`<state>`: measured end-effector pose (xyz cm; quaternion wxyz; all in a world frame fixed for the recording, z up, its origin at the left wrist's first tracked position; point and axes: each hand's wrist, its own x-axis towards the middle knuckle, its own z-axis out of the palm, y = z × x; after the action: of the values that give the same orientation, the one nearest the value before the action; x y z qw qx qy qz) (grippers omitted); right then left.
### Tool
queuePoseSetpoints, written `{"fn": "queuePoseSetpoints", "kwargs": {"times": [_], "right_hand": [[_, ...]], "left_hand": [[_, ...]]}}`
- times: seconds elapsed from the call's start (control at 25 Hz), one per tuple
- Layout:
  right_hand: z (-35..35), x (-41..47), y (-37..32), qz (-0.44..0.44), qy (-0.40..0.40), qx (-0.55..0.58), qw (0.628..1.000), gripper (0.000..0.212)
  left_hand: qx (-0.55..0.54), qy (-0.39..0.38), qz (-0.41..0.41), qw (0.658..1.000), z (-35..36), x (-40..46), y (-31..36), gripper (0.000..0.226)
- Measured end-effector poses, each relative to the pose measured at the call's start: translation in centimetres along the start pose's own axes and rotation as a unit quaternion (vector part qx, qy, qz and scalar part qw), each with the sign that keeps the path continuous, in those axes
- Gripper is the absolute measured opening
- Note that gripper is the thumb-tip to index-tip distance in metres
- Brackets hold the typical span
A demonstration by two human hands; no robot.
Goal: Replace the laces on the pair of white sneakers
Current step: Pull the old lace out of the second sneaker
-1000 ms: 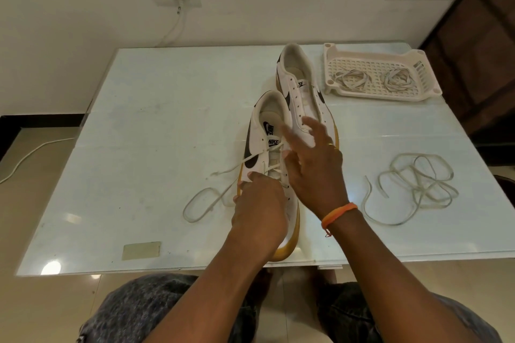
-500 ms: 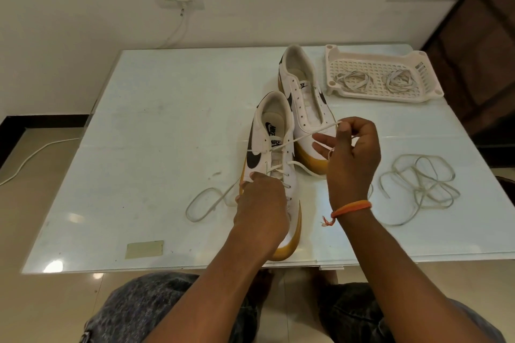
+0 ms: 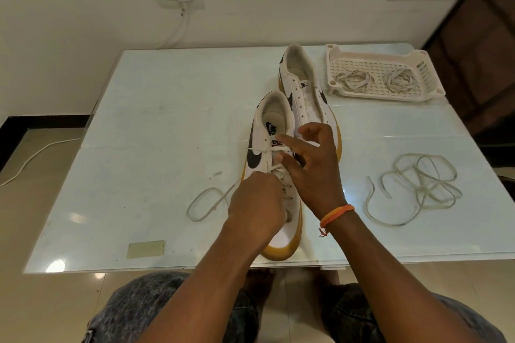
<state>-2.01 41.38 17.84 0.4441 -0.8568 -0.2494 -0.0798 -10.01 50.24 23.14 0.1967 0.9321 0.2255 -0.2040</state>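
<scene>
The near white sneaker (image 3: 263, 131), with a black swoosh and tan sole, lies at the table's front with a white lace (image 3: 259, 150) threaded partway. My left hand (image 3: 255, 203) is curled over its eyelets, and its fingertips pinch the lace. The lace's free end loops left on the table (image 3: 200, 205). My right hand (image 3: 312, 167) hovers over the tongue. Its index finger and thumb lie apart on either side of the top crossing, and the other fingers are bent. The second sneaker (image 3: 303, 92) lies behind with no lace.
A loose tangled lace (image 3: 418, 189) lies on the glass table (image 3: 167, 120) to the right. A white perforated tray (image 3: 384, 53) at the back right holds two coiled laces. A strip of tape (image 3: 146, 248) is stuck near the front edge. A cable hangs from the wall socket.
Half a second ago my right hand had pulled a lace strand out to the right. It has since come back over the near sneaker's tongue. My left hand has stayed put.
</scene>
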Motion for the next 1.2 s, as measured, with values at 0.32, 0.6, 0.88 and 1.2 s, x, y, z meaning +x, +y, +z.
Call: {"fn": "queuePoseSetpoints", "kwargs": {"times": [0.32,0.6,0.88,1.2], "right_hand": [[-0.4,-0.5,-0.9,-0.037,0.037,-0.008,0.999,0.011],[-1.6,-0.3,-2.4,0.094,0.005,0.12,0.988,0.01],[-3.6,1.0,-1.4,0.334,0.06,0.443,0.83,0.015],[-7.0,2.0,1.2,0.154,0.036,-0.08,0.984,0.033]], "left_hand": [[-0.106,0.144,-0.024,0.984,-1.3,1.6,-1.7,0.042],[-0.143,0.244,-0.021,0.959,-0.6,1.9,-1.1,0.037],[-0.141,0.223,-0.005,0.965,-1.4,1.6,-1.1,0.044],[-0.179,0.226,0.02,0.957,-3.7,2.0,-3.4,0.014]]}}
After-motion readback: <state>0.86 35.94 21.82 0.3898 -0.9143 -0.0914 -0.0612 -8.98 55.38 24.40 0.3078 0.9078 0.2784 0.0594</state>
